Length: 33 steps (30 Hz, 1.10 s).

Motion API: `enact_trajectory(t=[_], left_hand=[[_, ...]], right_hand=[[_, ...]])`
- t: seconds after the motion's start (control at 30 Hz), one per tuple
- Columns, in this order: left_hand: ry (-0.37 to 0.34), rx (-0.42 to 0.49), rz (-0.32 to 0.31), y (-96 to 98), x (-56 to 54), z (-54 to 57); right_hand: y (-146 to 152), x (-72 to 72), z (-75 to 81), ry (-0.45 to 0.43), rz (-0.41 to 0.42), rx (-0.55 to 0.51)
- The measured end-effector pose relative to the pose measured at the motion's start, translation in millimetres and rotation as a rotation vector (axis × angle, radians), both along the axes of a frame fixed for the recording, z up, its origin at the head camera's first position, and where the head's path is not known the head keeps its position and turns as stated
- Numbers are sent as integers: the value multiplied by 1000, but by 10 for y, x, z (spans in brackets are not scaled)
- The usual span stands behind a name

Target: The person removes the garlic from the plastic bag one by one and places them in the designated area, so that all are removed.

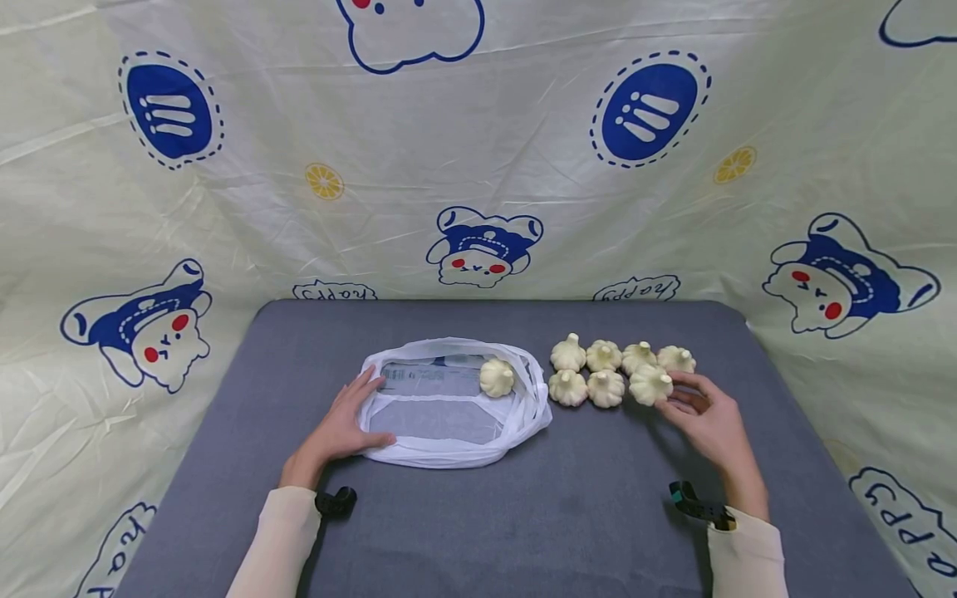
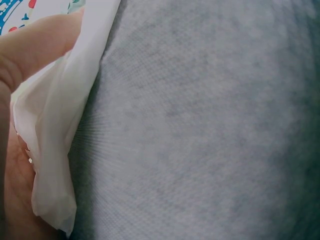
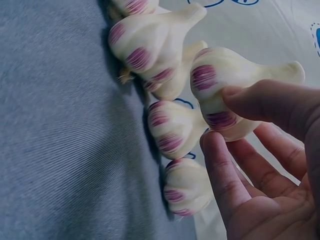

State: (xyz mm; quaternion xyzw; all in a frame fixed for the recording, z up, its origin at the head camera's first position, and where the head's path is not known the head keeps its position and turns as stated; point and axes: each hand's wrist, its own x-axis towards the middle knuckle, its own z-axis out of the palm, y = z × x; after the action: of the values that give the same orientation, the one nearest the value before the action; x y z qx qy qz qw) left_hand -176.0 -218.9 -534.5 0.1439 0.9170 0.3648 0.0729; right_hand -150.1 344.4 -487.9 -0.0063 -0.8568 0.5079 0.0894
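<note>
In the head view, a white plastic bag [image 1: 456, 453] lies with its mouth spread wide on the grey table. One garlic bulb [image 1: 497, 378] sits inside, toward its right end. My left hand [image 1: 347, 421] holds the bag's left rim; up close, the white plastic [image 2: 52, 125] passes between thumb and palm, and the other fingertips are hidden. On the right, my right hand [image 1: 706, 417] pinches a garlic bulb [image 1: 650, 384] between thumb and fingers. That bulb [image 3: 220, 75] appears raised off the table in the right wrist view, its purple-streaked base facing the camera.
Several more garlic bulbs [image 1: 604, 355] stand in two rows just right of the bag, close to the held one. The grey table [image 1: 516, 531] ends at a patterned cloth backdrop [image 1: 389, 166] behind and at both sides.
</note>
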Motion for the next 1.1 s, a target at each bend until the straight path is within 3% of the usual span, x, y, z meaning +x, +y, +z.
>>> enact_trajectory(t=[0.47, 1.1], left_hand=[[4, 11, 1, 2, 7, 7], [2, 10, 10, -1, -2, -18]], right_hand=[[90, -64, -207, -79, -27, 46], [135, -141, -323, -129, -23, 106]])
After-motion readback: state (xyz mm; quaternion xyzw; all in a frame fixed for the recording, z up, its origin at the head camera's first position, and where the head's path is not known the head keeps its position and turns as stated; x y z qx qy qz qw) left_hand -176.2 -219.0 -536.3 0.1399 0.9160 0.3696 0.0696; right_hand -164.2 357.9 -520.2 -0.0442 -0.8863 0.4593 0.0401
